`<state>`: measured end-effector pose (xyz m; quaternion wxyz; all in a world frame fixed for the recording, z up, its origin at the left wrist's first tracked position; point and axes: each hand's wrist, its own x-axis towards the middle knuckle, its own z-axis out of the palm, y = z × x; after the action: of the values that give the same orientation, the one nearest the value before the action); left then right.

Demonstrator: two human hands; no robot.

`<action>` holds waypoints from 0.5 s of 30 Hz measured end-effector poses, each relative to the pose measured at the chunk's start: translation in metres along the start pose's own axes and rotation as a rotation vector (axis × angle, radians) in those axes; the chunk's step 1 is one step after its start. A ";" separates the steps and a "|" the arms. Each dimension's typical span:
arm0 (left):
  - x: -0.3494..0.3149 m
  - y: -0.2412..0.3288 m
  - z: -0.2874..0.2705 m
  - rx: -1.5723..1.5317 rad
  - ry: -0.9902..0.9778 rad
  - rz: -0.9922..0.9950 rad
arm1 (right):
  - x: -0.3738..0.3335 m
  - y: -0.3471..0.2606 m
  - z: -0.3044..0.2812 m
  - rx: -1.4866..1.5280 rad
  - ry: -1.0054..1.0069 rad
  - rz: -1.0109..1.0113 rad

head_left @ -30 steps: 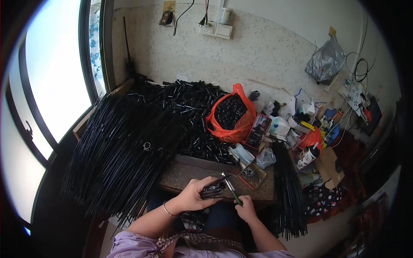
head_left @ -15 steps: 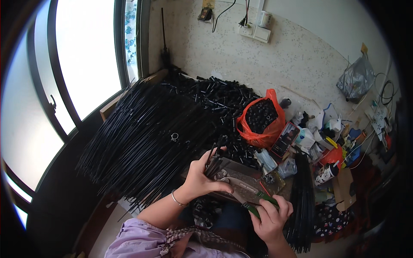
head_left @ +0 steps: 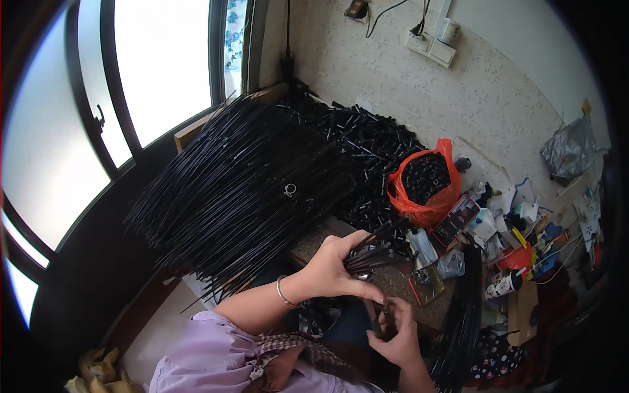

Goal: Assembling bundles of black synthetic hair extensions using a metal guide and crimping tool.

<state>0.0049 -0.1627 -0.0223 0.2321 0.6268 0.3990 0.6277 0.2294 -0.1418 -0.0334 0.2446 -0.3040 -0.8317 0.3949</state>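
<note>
My left hand [head_left: 337, 268] is closed round a bunch of thin black rods [head_left: 377, 252], whose ends fan out past its fingers to the right. Its thumb reaches toward my right hand [head_left: 396, 334], near the front edge of the worktop. In my right hand are the dark green handles of pliers [head_left: 385, 322], seen end-on; their jaws are hidden, and the thumb tip of my left hand is close by or touching them.
A large pile of long black rods [head_left: 229, 190] lies to the left, with short black tubes [head_left: 367, 141] behind. A red plastic bag [head_left: 429, 203] holds more black pieces. Beside it lie a phone [head_left: 457, 219], a patterned cup [head_left: 503, 283] and clutter; a second rod bundle [head_left: 462, 314] hangs at right.
The view has swung, shifting the scene right. My hands have come closer together, and the pliers, earlier spread with their grey jaws by the rods, are now turned and mostly hidden in my right hand.
</note>
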 end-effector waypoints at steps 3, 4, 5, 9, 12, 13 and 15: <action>0.000 0.001 0.002 -0.055 0.081 0.022 | 0.005 -0.003 -0.015 -0.656 0.370 -0.386; 0.001 0.001 0.002 -0.059 0.085 0.046 | -0.007 0.004 -0.016 -0.438 0.219 -0.233; 0.005 0.000 0.002 -0.110 0.035 0.016 | -0.019 -0.001 -0.019 0.078 -0.144 0.354; 0.014 -0.004 0.015 -0.208 -0.060 0.113 | -0.028 0.045 0.009 1.268 -0.696 0.424; 0.013 -0.002 0.010 -0.164 -0.079 0.019 | -0.011 0.029 0.005 0.681 -0.435 0.194; 0.012 0.001 0.006 -0.189 -0.052 0.031 | -0.005 0.020 0.006 0.068 -0.072 0.022; 0.007 0.000 0.002 -0.213 -0.005 0.041 | -0.001 0.013 0.007 -0.196 0.208 -0.031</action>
<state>0.0061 -0.1565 -0.0185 0.2855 0.6081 0.3165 0.6697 0.2299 -0.1393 -0.0477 0.3045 -0.3529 -0.8411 0.2744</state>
